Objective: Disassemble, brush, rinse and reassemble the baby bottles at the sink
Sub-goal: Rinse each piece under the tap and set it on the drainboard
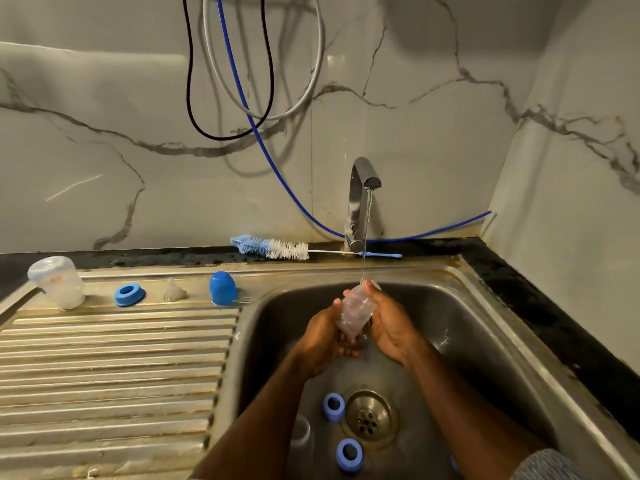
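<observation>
Just right of the frame's centre, under the thin stream from the tap (363,188), a clear bottle (356,308) is clasped from both sides, the left hand (327,336) and right hand (389,323) curled round it. It looks light, stiff and wet-slippery; gripping the ribbed body seems safest. A brush (273,248) lies behind the sink (485,317)

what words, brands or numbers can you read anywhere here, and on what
None can be read.
The bottle on the drainboard bears a small reddish mark, too blurred to read.
The bottle under the tap, held by both hands, shows faint marks, also unreadable.
The blue cap and blue rings show none.
</observation>
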Action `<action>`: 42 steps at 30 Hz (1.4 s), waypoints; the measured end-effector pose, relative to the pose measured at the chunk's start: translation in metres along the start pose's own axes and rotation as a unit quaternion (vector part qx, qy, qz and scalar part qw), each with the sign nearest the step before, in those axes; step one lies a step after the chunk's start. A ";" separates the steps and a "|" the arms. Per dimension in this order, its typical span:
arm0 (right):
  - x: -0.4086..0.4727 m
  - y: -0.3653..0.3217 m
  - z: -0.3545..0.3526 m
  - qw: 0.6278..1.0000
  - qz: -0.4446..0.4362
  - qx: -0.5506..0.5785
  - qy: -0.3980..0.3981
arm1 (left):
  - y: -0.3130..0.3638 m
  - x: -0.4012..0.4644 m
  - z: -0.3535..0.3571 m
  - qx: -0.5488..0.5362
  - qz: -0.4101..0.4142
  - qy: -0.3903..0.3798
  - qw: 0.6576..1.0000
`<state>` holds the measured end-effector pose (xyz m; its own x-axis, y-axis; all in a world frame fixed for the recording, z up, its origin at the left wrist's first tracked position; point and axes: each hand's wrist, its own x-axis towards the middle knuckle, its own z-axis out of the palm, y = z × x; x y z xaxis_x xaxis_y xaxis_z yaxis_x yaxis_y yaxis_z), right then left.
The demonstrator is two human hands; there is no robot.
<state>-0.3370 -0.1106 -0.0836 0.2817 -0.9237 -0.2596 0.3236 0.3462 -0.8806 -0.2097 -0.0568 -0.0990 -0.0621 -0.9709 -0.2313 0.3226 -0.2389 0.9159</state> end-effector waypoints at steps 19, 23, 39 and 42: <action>-0.004 0.004 0.002 0.999 -0.020 -0.018 0.029 | -0.008 0.014 -0.009 0.269 0.228 0.123 0.928; -0.001 0.002 0.001 0.991 -0.018 -0.112 0.072 | -0.010 0.017 -0.009 0.297 0.249 0.161 0.908; 0.002 0.015 -0.009 0.978 0.169 -0.007 0.119 | -0.013 0.025 0.001 0.377 0.224 0.058 0.897; 0.006 0.014 -0.012 0.983 0.138 -0.009 0.118 | -0.018 0.028 0.001 0.379 0.208 0.049 0.900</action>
<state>-0.3417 -0.1129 -0.1025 0.1387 -0.8079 -0.5728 0.2478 0.5883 -0.7697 -0.2184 -0.0798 -0.1218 0.0108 -0.9817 0.1904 -0.4409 0.1662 0.8820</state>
